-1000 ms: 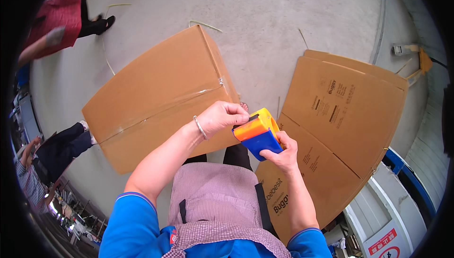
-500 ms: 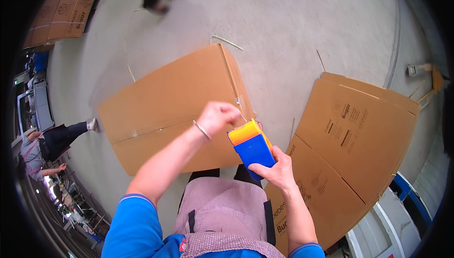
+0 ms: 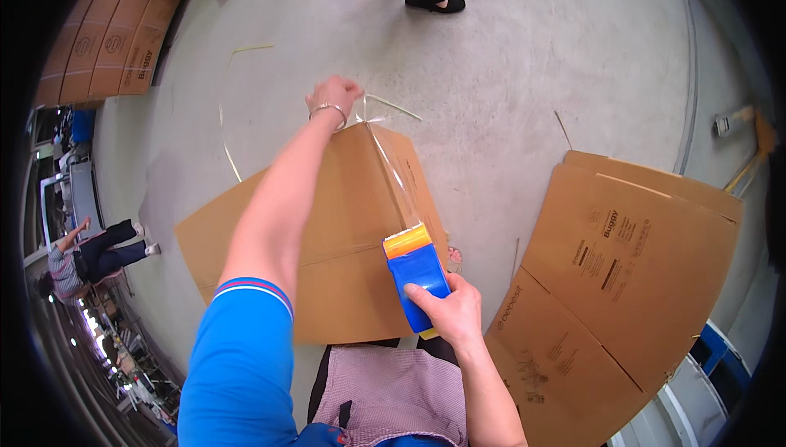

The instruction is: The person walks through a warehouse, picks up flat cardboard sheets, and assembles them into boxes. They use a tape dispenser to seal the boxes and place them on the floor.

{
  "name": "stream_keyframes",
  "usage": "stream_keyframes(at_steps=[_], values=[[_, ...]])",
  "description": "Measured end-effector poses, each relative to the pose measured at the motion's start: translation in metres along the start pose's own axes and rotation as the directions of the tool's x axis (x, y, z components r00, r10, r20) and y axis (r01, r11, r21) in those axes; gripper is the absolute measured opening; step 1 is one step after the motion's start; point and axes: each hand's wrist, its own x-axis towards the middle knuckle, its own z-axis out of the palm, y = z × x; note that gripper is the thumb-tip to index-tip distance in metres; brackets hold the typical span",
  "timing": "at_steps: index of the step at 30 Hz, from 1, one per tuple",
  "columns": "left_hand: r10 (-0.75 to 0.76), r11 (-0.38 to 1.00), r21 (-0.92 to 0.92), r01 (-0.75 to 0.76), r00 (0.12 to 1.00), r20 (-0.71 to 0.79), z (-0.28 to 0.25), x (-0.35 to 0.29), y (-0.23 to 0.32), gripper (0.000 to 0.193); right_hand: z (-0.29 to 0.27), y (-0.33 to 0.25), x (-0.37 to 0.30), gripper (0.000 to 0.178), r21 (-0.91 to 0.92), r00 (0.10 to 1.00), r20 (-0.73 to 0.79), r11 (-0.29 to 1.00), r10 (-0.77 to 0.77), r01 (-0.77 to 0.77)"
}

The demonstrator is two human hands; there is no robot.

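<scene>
Carton edge with a tape strip drawn along it, not yet cut free

Item one: a brown carton (image 3: pixel 352 209), lying on the floor before me, its upper face closed, with a seam crossing it. Whether that seam bears tape, I cannot tell.

Item two: a tape dispenser (image 3: pixel 416 265), blue body and yellow-orange head, above the carton's near right part. My right hand (image 3: pixel 452 308) is wrapped round it, thumb on the blue side.

Item three: a clear tape strip (image 3: pixel 395 173), running from the dispenser's head along the carton's right edge to the far corner, where it looks crumpled.

Item four: my left hand (image 3: pixel 334 99), arm outstretched, just beyond that corner. Fingertips bunched; whether they pinch the tape's end, I cannot tell.

Condition: strip paid out along most of the edge, by my judgement. Outstanding: the near end, where the strip joins the dispenser, and, I judge, smoothing down; how much already sticks does not show.

Adjacent: a second printed carton (image 3: pixel 614 259), to the right, apart from the first and untouched by either hand.
</scene>
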Motion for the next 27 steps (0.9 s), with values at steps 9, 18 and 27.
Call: stream_keyframes(at_steps=[9, 18, 27], values=[[0.559, 0.829, 0.16, -0.536, 0.776, -0.291, 0.006, -0.049, -0.012, 0.077, 0.007, -0.014, 0.005, 0.055, -0.073, 0.999, -0.029, 0.997, 0.026, -0.028], [0.69, 0.532, 0.395, -0.749, 0.654, 0.31, 0.029, -0.148, -0.002, 0.076, -0.002, 0.059, -0.049, 0.056, -0.034, 0.997, -0.015, 0.997, 0.072, -0.073], [0.73, 0.489, 0.48, -0.728, 0.643, 0.231, 0.037, -0.145, -0.007, 0.073, -0.02, 0.207, -0.142, 0.057, -0.076, 0.937, -0.061, 0.935, 0.344, -0.347]])
